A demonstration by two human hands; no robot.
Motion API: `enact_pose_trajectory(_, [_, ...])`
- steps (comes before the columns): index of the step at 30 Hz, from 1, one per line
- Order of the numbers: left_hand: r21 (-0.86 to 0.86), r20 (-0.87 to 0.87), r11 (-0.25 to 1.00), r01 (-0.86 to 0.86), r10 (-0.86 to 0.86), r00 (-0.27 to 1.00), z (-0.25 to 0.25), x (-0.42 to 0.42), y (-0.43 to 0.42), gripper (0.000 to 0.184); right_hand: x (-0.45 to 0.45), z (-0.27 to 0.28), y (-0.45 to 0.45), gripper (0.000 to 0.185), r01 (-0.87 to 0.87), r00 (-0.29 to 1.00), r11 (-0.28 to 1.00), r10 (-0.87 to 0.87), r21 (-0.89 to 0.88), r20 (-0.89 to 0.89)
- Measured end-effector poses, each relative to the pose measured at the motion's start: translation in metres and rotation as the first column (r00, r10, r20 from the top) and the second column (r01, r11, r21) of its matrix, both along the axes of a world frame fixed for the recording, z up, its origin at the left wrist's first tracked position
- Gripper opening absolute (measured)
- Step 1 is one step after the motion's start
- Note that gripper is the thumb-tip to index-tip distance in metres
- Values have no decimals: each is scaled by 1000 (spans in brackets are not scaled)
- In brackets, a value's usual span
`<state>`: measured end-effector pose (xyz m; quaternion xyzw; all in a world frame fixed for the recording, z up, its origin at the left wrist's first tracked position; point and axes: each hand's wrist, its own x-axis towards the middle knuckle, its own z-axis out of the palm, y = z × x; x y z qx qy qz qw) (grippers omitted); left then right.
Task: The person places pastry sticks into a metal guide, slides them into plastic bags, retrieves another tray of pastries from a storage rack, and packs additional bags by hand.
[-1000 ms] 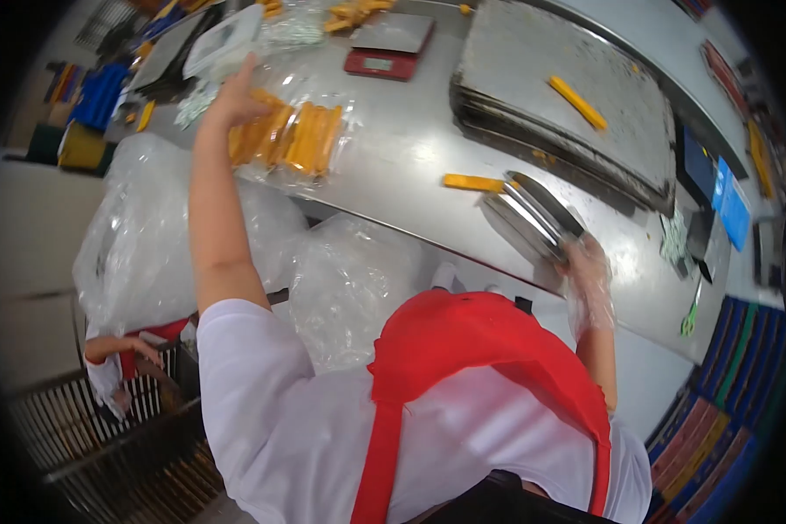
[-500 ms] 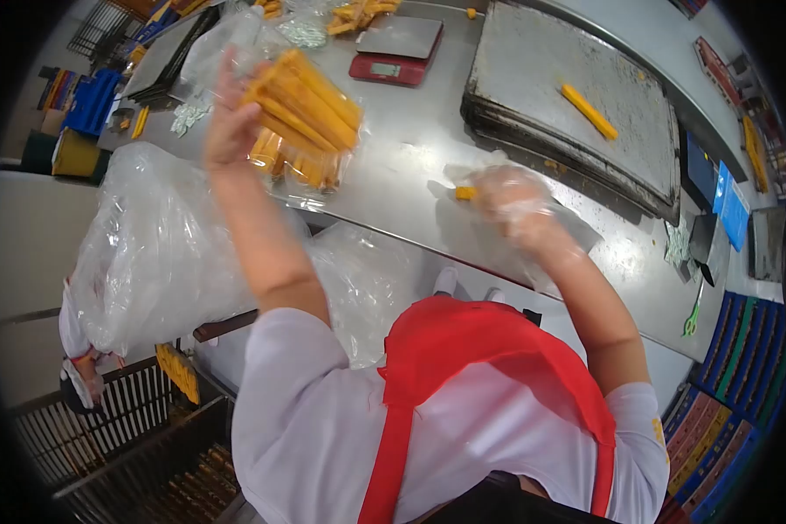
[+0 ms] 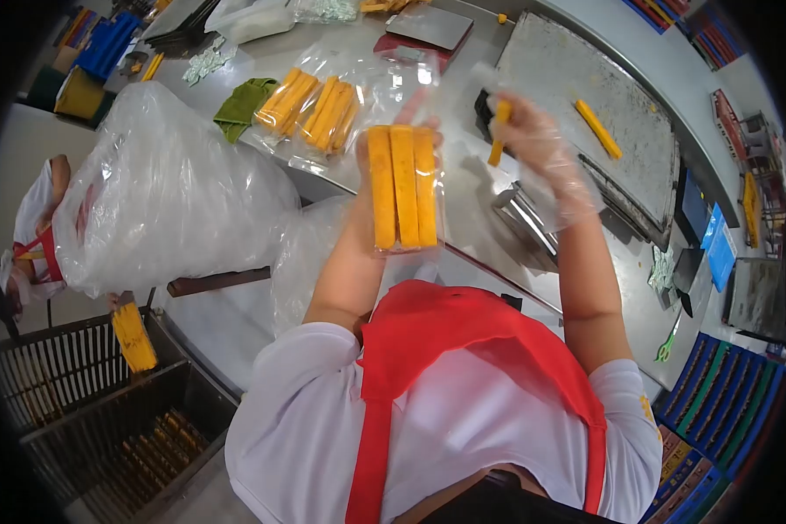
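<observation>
My left hand [image 3: 364, 155] holds up a clear plastic bag of thick yellow sticks [image 3: 402, 188], its fingers mostly hidden behind the bag. A thin clear plastic glove covers my right hand [image 3: 537, 140], which pinches a single short yellow stick [image 3: 499, 133] above the steel table. Below that hand, on the table, lies a shiny metal piece [image 3: 528, 220]. Two filled bags of yellow sticks [image 3: 327, 113] rest beyond my left hand, beside a green cloth [image 3: 243, 106]. One loose stick [image 3: 597, 129] lies on a stack of metal trays [image 3: 576, 74] to the right.
A scale [image 3: 428, 28] with a red base stands at the back. Large clear plastic bags [image 3: 175, 192] bulge at the left edge. Green scissors [image 3: 669, 339] lie at the right. Another person [image 3: 39, 227] is at far left, near dark crates [image 3: 105, 437] and a yellow bundle [image 3: 134, 339].
My left hand has brought the bag of sticks from the far left toward the middle, nearer me. My right hand has risen with the short stick, and the metal piece now shows below it.
</observation>
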<state>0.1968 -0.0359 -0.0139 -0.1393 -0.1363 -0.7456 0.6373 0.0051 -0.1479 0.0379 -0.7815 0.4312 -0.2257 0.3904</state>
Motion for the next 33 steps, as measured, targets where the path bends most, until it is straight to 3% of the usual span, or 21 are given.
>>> enact_pose_trajectory(1, [2,-22,996,88,-88,996,1,-8,0,89,-11,5,-4,37,7,956,996,-35,94,292])
enact_pose_trajectory(2, [7,-22,996,94,-94,995,-2,-20,1,89,-20,26,-4,37,-8,827,983,-98,185,553])
enact_pose_trajectory(4, [-23,-166,941,337,-336,927,-11,-45,8,88,-41,83,18,38,87,628,984,-173,152,759])
enact_pose_trajectory(5, [-51,-190,894,445,-446,875,-5,-56,16,83,-55,83,9,38,105,626,982,-187,155,757])
enact_pose_trajectory(7, [19,-236,861,508,-490,839,4,-78,35,81,-92,80,-16,41,-10,396,969,-224,248,891])
enact_pose_trajectory(8, [83,-277,828,554,-515,811,6,-89,42,79,-103,76,-15,41,17,396,969,-233,247,888])
enact_pose_trajectory(10, [75,-258,795,602,-568,782,6,-101,47,75,-126,56,-10,40,-151,574,917,-223,369,788])
enact_pose_trajectory(11, [71,-237,779,622,-593,770,0,-105,47,73,-133,48,-2,40,-263,542,899,-162,350,824])
enact_pose_trajectory(12, [65,-214,768,637,-613,761,-6,-106,46,71,-140,42,5,40,-248,548,906,-160,343,821])
enact_pose_trajectory(13, [145,-112,778,612,-601,791,-10,-104,47,69,-146,35,13,40,-304,481,879,-192,368,855])
enact_pose_trajectory(14, [141,-115,774,617,-606,787,-15,-104,49,69,-152,27,22,41,-365,411,845,-230,390,882])
enact_pose_trajectory(17, [274,-5,743,610,-633,774,-15,-111,52,76,-169,0,41,41,-306,383,830,-341,466,858])
enact_pose_trajectory(20, [207,-166,656,726,-708,687,14,-125,54,74,-187,-16,56,42,-166,301,841,-454,515,838])
enact_pose_trajectory(22, [286,-28,662,693,-717,696,14,-126,50,71,-195,-14,67,43,-177,324,842,-439,510,838])
enact_pose_trajectory(23, [189,-58,607,772,-778,626,4,-133,42,71,-199,-14,72,42,-222,333,854,-388,471,859])
enact_pose_trajectory(24, [200,-73,599,775,-780,622,1,-139,44,71,-202,-14,76,41,-267,337,863,-333,429,881])
enact_pose_trajectory(26, [120,-85,538,834,-832,549,-2,-148,41,71,-202,-12,84,40,-243,294,862,-372,445,881])
enact_pose_trajectory(27, [19,-72,486,874,-871,486,-6,-153,35,71,-204,-11,88,40,-354,276,833,-341,425,899])
enact_pose_trajectory(28, [22,-71,478,878,-875,478,-7,-159,36,71,-205,-9,92,40,-460,255,794,-311,398,916])
enact_pose_trajectory(30, [60,-95,479,876,-871,482,-10,-170,40,69,-200,-4,108,37,-382,314,805,-349,454,883])
enact_pose_trajectory(33, [88,-98,472,877,-872,479,-14,-177,40,66,-198,2,120,30,-347,512,870,-137,350,848])
